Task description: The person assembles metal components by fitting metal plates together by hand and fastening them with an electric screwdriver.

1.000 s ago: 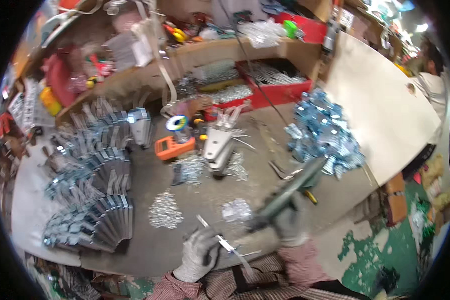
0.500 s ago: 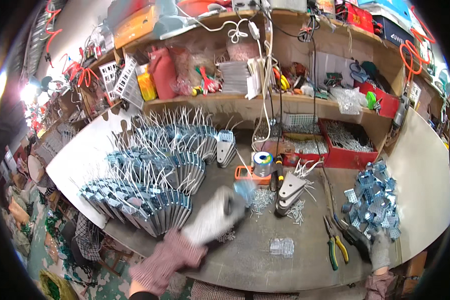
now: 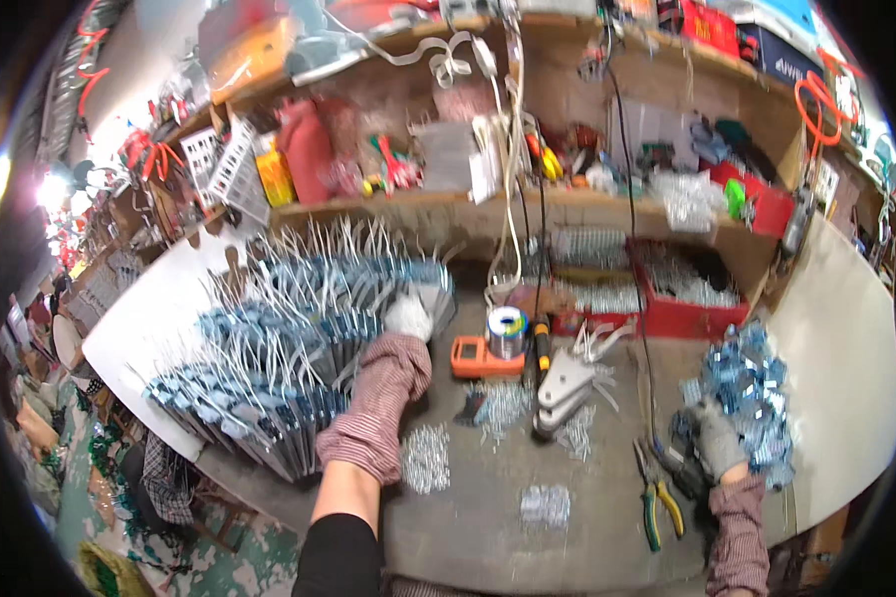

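Note:
My left hand, in a whitish glove, reaches to the right end of the back row of grey metal brackets. It touches or covers the end bracket; its fingers are hidden and blurred. On the right, my gloved right hand lies beside a black corded tool and the heap of bluish metal pieces. Blur hides whether its fingers close on anything. Pliers with yellow-green handles lie left of it. Two or so stacked grey brackets with white wires stand mid-table.
An orange device and a solder spool stand mid-table. Small screws lie in piles, near some clear plastic pieces. Red bins of fasteners line the back. A black cable hangs down to the table.
My left hand has moved away and up to the end of the back bracket row, leaving a bluish piece by the screws. My right hand has shifted up and left. The view has shifted slightly.

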Tool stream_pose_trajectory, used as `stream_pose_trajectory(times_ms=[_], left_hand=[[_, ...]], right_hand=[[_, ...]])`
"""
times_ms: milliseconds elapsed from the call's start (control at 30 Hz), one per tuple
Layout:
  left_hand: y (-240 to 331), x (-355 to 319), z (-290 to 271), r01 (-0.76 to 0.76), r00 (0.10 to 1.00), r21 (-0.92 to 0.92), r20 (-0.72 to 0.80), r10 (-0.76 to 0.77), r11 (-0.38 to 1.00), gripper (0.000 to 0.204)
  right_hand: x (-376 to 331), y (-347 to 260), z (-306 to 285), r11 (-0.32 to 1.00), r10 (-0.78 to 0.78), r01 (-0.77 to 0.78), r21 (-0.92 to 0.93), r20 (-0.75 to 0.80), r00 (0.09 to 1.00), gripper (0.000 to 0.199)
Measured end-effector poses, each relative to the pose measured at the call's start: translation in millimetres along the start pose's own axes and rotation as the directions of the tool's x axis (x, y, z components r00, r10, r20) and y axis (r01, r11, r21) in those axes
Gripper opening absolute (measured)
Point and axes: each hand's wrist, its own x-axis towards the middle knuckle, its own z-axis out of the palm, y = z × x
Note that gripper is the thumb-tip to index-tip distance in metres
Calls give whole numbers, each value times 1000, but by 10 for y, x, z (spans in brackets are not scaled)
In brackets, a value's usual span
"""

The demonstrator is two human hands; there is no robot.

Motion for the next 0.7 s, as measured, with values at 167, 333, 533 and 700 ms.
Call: stream_pose_trajectory(times_ms=[167, 333, 533, 700], left_hand=[[367, -814, -680, -266, 964, -120, -7, 267, 956, 14], [351, -1709, -653, -463, 819, -274, 232, 525, 843, 32], [392, -1856, -988, -247, 953, -298, 97, 286, 922, 17], [1475, -1844, -1330, -540, 814, -683, -276, 511, 491, 33]], right_hand=[[136, -11, 42, 984, -50, 34, -174, -86, 995, 41], [108, 208, 150, 994, -85, 72, -88, -154, 984, 36], [-224, -110, -302, 996, -35, 63, 70, -348, 937, 27], [-237, -478, -495, 935, 141, -38, 352, -270, 952, 23]])
